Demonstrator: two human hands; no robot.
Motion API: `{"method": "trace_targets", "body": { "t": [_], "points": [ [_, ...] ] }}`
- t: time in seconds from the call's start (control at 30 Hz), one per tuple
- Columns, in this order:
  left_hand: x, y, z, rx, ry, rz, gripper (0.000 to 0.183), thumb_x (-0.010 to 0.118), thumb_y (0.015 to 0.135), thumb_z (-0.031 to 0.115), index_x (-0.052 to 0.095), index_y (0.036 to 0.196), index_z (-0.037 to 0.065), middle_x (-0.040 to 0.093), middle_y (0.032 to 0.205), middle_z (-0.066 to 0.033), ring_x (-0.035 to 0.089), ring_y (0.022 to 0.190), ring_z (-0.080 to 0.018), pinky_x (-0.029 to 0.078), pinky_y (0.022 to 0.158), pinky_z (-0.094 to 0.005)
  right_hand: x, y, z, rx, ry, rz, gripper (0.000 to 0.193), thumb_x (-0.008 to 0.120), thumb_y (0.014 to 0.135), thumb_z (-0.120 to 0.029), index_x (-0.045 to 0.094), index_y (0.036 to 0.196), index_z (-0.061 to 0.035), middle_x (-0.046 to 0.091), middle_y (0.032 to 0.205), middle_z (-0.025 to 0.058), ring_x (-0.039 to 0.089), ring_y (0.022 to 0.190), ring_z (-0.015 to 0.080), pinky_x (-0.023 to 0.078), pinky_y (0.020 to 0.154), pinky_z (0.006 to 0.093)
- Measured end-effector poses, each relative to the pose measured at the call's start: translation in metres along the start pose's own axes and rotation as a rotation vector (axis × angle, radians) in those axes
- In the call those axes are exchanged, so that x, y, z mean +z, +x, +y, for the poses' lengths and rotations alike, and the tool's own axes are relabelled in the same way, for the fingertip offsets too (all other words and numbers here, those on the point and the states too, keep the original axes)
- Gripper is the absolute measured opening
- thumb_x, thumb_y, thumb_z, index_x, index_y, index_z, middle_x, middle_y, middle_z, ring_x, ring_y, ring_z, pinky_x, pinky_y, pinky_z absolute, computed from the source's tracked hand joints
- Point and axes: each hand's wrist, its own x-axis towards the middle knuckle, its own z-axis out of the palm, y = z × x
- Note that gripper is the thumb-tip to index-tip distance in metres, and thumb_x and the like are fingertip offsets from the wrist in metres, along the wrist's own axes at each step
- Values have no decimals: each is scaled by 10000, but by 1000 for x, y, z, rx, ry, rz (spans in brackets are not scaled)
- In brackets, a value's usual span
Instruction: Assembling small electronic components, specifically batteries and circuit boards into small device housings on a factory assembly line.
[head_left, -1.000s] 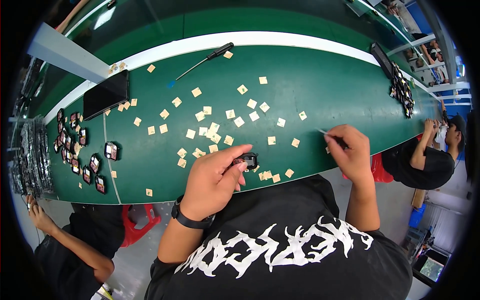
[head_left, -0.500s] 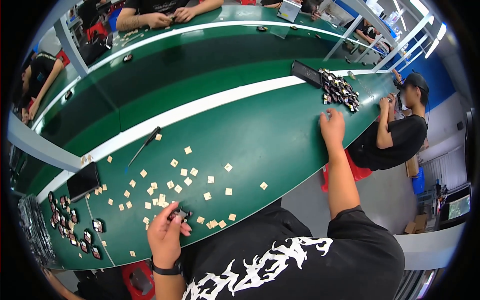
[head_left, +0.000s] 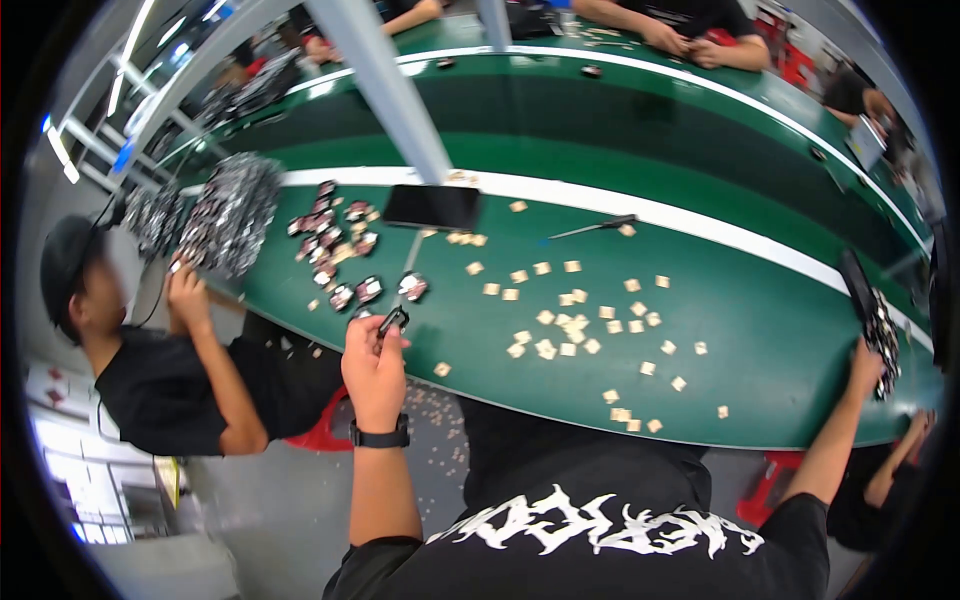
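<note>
My left hand (head_left: 375, 372) is raised over the left part of the green table (head_left: 470, 340). Its thumb and fingers pinch a small black device (head_left: 395, 321) of rounded shape. Just beyond it lie similar black-and-pink pieces with pale square faces, one small device (head_left: 412, 287) being closest. At the far right, my right hand (head_left: 866, 367) reaches the edge of a heap of small dark parts (head_left: 883, 335); its fingertips are blurred against the heap, so their grip is unclear. Several small beige squares (head_left: 572, 325) are scattered on the tabletop between the hands.
A screwdriver (head_left: 600, 226) and a black flat tablet-like panel (head_left: 432, 207) lie toward the back. Behind the heap is a black tray (head_left: 856, 281). A grey post (head_left: 385, 90) rises near the panel. Silvery packets (head_left: 235, 210) are piled at left, beside a seated co-worker (head_left: 150, 350).
The view has swung to the left. My left hand has carried the black device from beside the beige squares to the finished-looking pieces at left; my right hand has reached the dark heap.
</note>
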Motion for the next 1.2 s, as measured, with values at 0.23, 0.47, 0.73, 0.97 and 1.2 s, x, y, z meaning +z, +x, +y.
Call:
{"method": "trace_targets", "body": {
  "t": [0.23, 0.47, 0.73, 0.97, 1.2],
  "points": [
    [-67, 15, -19, -63, 85, 356, 197, 635, 993, 49, 597, 1167, -33, 692, 974, -74, 692, 751, -106, 524, 607, -226, 1, -9, -47, 208, 226, -106, 751, 635, 839, -629, 703, 1099, 72, 696, 1138, 298, 637, 1138, 453, 475, 1004, 502],
    [-117, 69, -82, -69, 298, 536, 189, 692, 955, 100, 680, 1064, -54, 729, 840, -53, 630, 738, -72, 499, 692, -246, 5, -14, -3, 233, 702, -54, 464, 721, 902, -479, 748, 995, -25, 626, 788, 17, 527, 703, 120, 426, 690, 278],
    [-113, 91, -68, 211, 1121, 574, 331, 697, 935, 252, 707, 1120, -22, 705, 1051, -190, 667, 987, -350, 499, 884, -445, -147, -175, -130, 130, 1245, -237, 438, 712, 960, -252, 586, 1347, -91, 652, 1040, -29, 419, 643, -3, 256, 501, 162],
    [47, -3, 44, -59, -183, -291, 448, 562, 1058, 329, 593, 1335, -21, 696, 1140, -128, 602, 821, -127, 481, 708, -252, -270, -294, -315, -985, 1563, -594, 543, 899, 680, -146, 623, 1139, -59, 692, 1070, 67, 542, 705, 73, 393, 545, 243],
    [124, -42, 59, -522, -772, -1152, 435, 505, 1090, 253, 502, 1422, -29, 689, 1150, -111, 565, 713, -78, 444, 604, -207, -299, -315, -377, -1476, 1296, -687, 460, 915, 736, -167, 638, 1092, -74, 684, 1163, 136, 711, 903, 299, 583, 641, 338]
  ]
}}
